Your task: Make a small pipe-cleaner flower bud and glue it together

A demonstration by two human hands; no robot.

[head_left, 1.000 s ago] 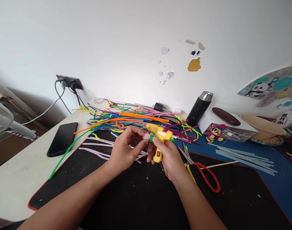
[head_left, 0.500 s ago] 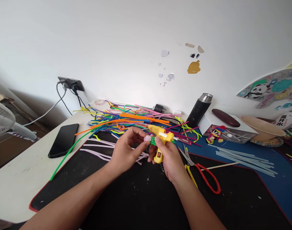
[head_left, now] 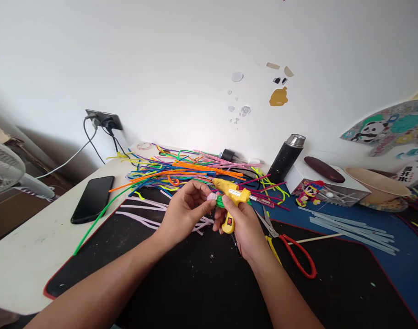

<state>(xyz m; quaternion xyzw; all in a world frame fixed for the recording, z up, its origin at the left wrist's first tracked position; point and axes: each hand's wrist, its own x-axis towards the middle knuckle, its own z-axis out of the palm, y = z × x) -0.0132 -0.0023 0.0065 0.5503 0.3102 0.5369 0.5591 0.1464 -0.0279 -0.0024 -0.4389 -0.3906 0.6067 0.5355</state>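
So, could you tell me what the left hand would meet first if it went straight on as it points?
Past the lilac piece at its fingertips, the left hand would probably meet the green bundle, then the right hand, though depth is unclear.

Both hands [head_left: 214,217] meet centrally (fingers curled), forearms angled inward.

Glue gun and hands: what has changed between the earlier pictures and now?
Nothing has clearly changed beyond a slight shift of the whole view; nothing was taken hold of or let go. The left hand still pinches the lilac piece, and the right hand still holds the yellow glue gun. The phone and scissors stayed put.
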